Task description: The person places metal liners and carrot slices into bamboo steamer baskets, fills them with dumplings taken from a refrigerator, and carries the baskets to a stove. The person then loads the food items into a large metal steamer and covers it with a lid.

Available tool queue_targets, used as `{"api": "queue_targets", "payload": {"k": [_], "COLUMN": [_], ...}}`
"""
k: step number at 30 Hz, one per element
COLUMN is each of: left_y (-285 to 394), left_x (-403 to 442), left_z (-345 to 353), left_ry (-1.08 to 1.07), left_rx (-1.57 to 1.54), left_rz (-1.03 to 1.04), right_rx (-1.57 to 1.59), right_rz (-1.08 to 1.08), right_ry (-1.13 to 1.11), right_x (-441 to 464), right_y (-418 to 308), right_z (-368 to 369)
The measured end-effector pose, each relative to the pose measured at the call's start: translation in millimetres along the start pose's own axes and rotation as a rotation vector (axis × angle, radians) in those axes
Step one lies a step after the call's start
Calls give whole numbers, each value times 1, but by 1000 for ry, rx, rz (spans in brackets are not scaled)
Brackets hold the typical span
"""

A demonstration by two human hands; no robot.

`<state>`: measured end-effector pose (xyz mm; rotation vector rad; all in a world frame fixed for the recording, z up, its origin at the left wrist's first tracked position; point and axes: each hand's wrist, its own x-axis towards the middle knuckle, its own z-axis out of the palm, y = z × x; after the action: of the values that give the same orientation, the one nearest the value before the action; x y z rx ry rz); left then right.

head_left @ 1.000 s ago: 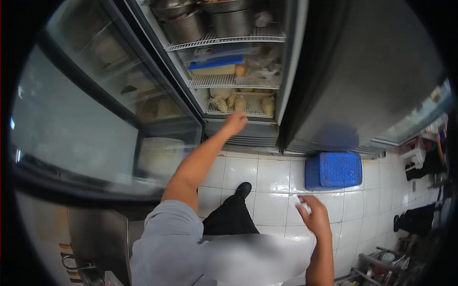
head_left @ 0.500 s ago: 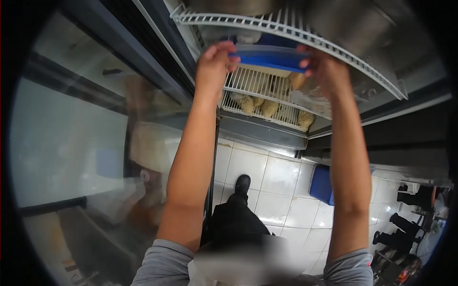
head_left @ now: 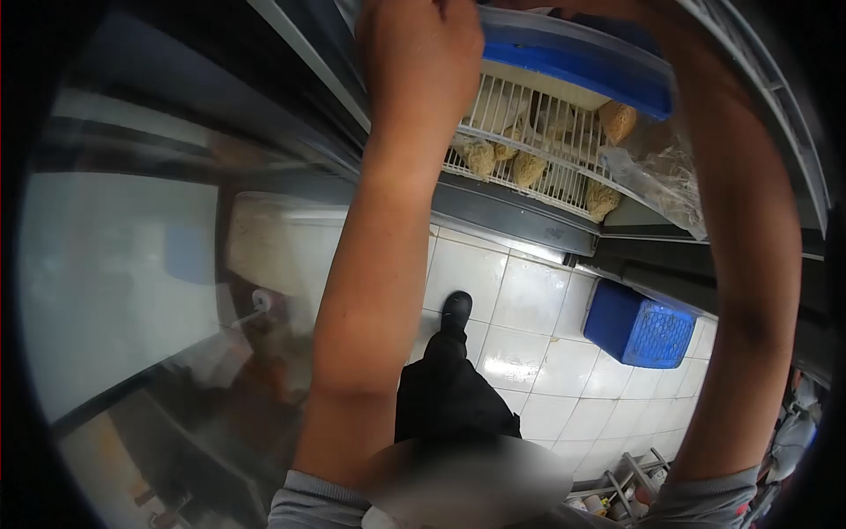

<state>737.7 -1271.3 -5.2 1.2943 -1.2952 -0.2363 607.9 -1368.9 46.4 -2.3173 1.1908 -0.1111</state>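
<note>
At the top of the head view, my left hand [head_left: 427, 62] is at the left end of a blue plastic container [head_left: 573, 75] on a fridge shelf. Its fingers are curled, and the tips are hidden, so what they grip cannot be made out. A clear, pale rim [head_left: 577, 33] runs along the container's upper edge. My right hand [head_left: 608, 7] reaches over the container's right part from above. Only a strip of it shows at the frame's top edge, and its fingers are out of sight.
White wire shelves [head_left: 498, 106] hold several bags of pale food [head_left: 529, 167] and a crumpled clear plastic bag [head_left: 661, 181]. The glass door [head_left: 123, 273] stands at the left. A blue crate [head_left: 643, 322] is on the tiled floor [head_left: 529, 300].
The view has come nearer to the shelf and shifted. Both hands are higher in the frame, and the right has moved inward over the container, which looks larger. More of the floor crate shows.
</note>
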Motion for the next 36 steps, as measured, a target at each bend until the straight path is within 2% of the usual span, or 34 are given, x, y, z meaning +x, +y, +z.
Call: {"api": "queue_targets", "payload": {"k": [1,3,4,5,7,8,9,11,13,17,19,21,23,24,25,28,30,35,36], "left_y": [0,-3,-8,5,32,30,29,28,23,13,9,16,16,19,7,-4,-4,-20,-30], "left_x": [4,14,24,32,52,53,57,65,64,72,75,69,58,51,66,64,64,64,67], "left_z": [4,17,29,34,44,48,51,58,55,60,56,52,46,40,53,57,56,52,53], "left_ry": [-5,-66,-119,-120,-643,-712,-712,-931,-900,-962,-1018,-919,-685,-646,-754,-787,-794,-577,-539], "left_rx": [-7,205,240,228,492,634,631,732,701,730,801,777,700,681,680,707,698,476,568], "left_rz": [-5,407,471,475,77,226,230,220,263,171,332,259,456,493,202,86,143,427,588], "right_rx": [-13,281,257,210,135,117,95,67,35,-13,-39,-72,-105,-122,-141,-197,-245,-418,-422], "right_rz": [-54,-260,-231,-191,-135,-122,-114,-94,-77,-60,-48,-33,-18,-13,-3,14,30,88,108], "right_ry": [-106,82,97,102,116,129,141,158,172,207,229,256,285,299,315,365,406,530,534], "right_x": [1,-2,-6,-7,-7,-8,-8,-8,-8,-9,-10,-10,-11,-11,-12,-17,-24,-69,-85], "right_y": [16,35,37,37,39,40,41,42,43,43,44,46,47,47,47,48,50,43,38], "right_z": [-9,-3,-5,-6,-8,-9,-9,-9,-10,-11,-11,-14,-15,-16,-17,-19,-21,-23,-18]}}
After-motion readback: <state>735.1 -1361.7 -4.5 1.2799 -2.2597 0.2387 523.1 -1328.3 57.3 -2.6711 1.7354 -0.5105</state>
